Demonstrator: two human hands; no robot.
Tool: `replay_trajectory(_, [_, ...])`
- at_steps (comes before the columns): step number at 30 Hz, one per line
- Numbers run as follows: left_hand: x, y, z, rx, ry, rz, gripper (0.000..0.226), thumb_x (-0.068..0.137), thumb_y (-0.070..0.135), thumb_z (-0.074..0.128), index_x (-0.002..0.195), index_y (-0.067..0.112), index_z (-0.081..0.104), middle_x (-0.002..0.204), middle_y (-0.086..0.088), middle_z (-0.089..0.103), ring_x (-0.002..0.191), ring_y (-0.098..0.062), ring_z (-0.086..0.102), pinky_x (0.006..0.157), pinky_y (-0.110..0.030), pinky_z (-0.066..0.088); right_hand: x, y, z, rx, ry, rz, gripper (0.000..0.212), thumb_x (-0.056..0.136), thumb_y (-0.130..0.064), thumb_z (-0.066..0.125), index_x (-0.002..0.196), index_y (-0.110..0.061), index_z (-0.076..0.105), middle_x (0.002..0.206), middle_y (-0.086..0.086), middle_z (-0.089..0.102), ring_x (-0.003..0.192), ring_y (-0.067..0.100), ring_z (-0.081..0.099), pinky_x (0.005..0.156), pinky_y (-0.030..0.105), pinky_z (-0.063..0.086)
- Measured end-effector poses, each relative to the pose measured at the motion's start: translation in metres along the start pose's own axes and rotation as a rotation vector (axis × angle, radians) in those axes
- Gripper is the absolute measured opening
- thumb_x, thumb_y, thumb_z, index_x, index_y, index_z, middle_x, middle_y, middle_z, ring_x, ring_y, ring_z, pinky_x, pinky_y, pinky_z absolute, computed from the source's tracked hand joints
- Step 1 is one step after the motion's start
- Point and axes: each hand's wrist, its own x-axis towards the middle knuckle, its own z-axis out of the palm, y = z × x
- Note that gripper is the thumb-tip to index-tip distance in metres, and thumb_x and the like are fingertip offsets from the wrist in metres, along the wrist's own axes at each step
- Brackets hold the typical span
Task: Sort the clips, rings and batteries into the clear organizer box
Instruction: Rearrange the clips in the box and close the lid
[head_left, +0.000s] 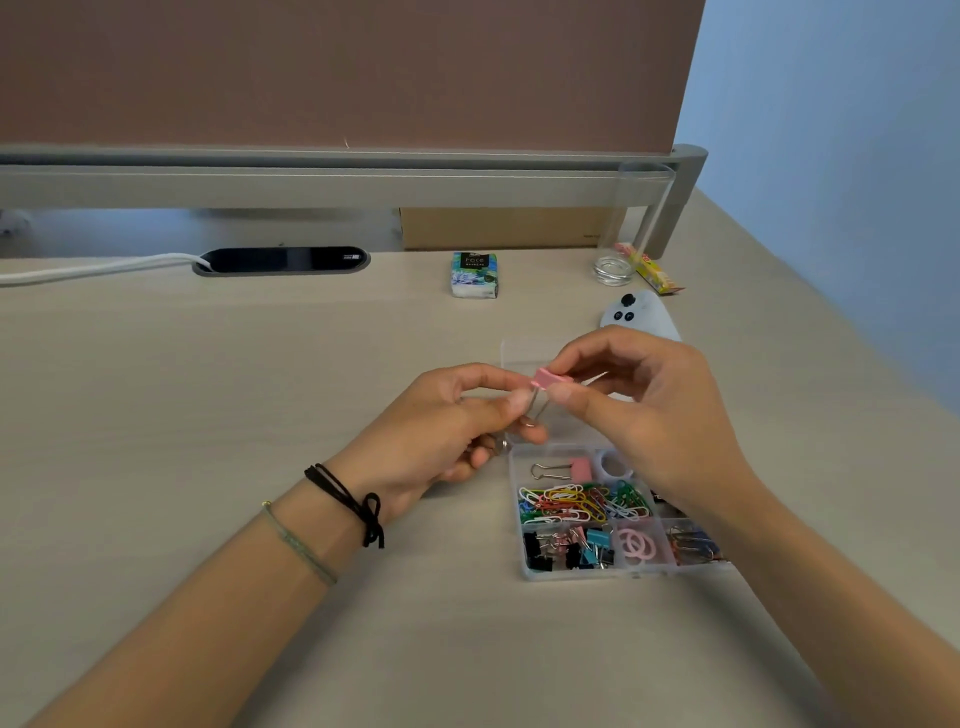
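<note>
Box first, since every place here is read from it: the clear organizer lies on the table with its lid open on the far side. Its near row holds small black, pink and blue binder clips and pink rings; the middle row holds coloured paper clips; the far row holds one large pink clip and a pale ring.

Above the box's far-left corner both hands share another pink binder clip. The left hand pinches its wire handles between thumb and forefinger, the other fingers curled; whether they hide something small is unclear. The right hand pinches the pink body, fingers narrow.

To do this well, I judge the handles should be folded flat, then the clip lowered beside its pink twin, not dropped among the paper clips.

Beyond the box lie a white controller, a tissue pack and a glass.
</note>
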Motion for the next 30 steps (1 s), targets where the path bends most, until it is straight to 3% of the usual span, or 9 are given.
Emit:
replay_trajectory(3, [0.005,-0.004,-0.008,-0.049,0.124,-0.047,0.019,0.102,0.018,0.054,0.112,0.009,0.068,0.082,-0.009,0.074,0.045,-0.007,0.038,0.034,-0.015,0.023,-0.001,0.001,-0.005,-0.142,-0.054,0.044,0.009,0.083,-0.009,0.077,0.087,-0.018,0.078,0.082,-0.005,0.074,0.075,0.013,0.068,0.066,0.021,0.055])
replay_trajectory(7, [0.010,-0.006,-0.011,-0.107,0.157,-0.102,0.020,0.101,0.011,0.051,0.104,0.007,0.071,0.065,-0.003,0.060,0.044,-0.009,0.039,0.032,-0.015,0.021,0.001,0.006,-0.006,-0.356,-0.282,0.049,0.021,0.089,-0.009,0.070,0.096,-0.027,0.079,0.091,-0.011,0.069,0.071,0.017,0.070,0.067,0.034,0.056])
replay_trajectory(10, [0.011,-0.008,-0.011,-0.087,0.160,-0.112,0.021,0.099,0.008,0.052,0.105,0.006,0.071,0.066,-0.003,0.057,0.045,-0.010,0.039,0.033,-0.016,0.022,0.005,0.005,-0.002,-0.351,-0.395,0.077,0.035,0.086,-0.001,0.071,0.105,-0.030,0.069,0.084,-0.007,0.072,0.072,0.009,0.068,0.064,0.024,0.056])
replay_trajectory(13, [0.012,-0.007,-0.011,-0.096,0.200,-0.124,0.025,0.094,0.001,0.047,0.103,0.006,0.070,0.072,-0.007,0.055,0.047,-0.010,0.040,0.035,-0.017,0.021,0.007,0.007,0.005,-0.387,-0.438,0.103,0.025,0.081,-0.004,0.076,0.092,-0.025,0.067,0.075,-0.009,0.074,0.068,0.005,0.068,0.063,0.019,0.052])
replay_trajectory(17, [0.012,-0.005,-0.013,-0.138,0.229,-0.141,0.037,0.088,-0.008,0.039,0.105,0.006,0.068,0.079,-0.010,0.054,0.049,-0.010,0.041,0.036,-0.016,0.020,0.008,0.015,0.006,-0.520,-0.397,0.026,0.015,0.078,-0.012,0.080,0.078,-0.026,0.075,0.082,-0.014,0.067,0.076,0.005,0.063,0.071,0.026,0.052])
replay_trajectory(20, [0.012,-0.006,-0.014,-0.165,0.221,-0.137,0.045,0.085,-0.016,0.034,0.107,0.005,0.067,0.082,-0.011,0.054,0.050,-0.012,0.042,0.035,-0.017,0.022,0.006,0.016,0.009,-0.540,-0.391,-0.021,0.020,0.077,-0.008,0.079,0.084,-0.026,0.077,0.083,-0.013,0.065,0.076,0.006,0.061,0.072,0.027,0.051])
replay_trajectory(22, [0.010,-0.005,-0.013,-0.167,0.199,-0.128,0.044,0.087,-0.019,0.038,0.110,0.005,0.067,0.085,-0.013,0.056,0.052,-0.012,0.046,0.035,-0.018,0.025,0.007,0.015,0.007,-0.505,-0.322,-0.009,0.026,0.078,-0.006,0.079,0.093,-0.026,0.075,0.081,-0.010,0.067,0.075,0.008,0.062,0.072,0.025,0.051])
replay_trajectory(25, [0.004,-0.001,-0.010,-0.149,0.160,-0.085,0.037,0.090,-0.017,0.050,0.112,0.006,0.067,0.089,-0.014,0.064,0.054,-0.012,0.056,0.034,-0.017,0.030,0.007,0.004,0.000,-0.261,-0.183,0.068,0.031,0.077,-0.011,0.082,0.100,-0.027,0.071,0.079,-0.003,0.070,0.073,0.012,0.064,0.071,0.026,0.054])
replay_trajectory(30, [-0.002,0.005,-0.001,-0.142,0.073,0.019,0.034,0.091,-0.006,0.063,0.122,0.008,0.062,0.093,-0.015,0.078,0.075,-0.019,0.075,0.038,-0.016,0.038,0.006,-0.001,0.006,-0.182,-0.178,0.123,0.016,0.077,-0.015,0.082,0.087,-0.024,0.072,0.075,-0.002,0.070,0.068,0.010,0.064,0.063,0.021,0.053])
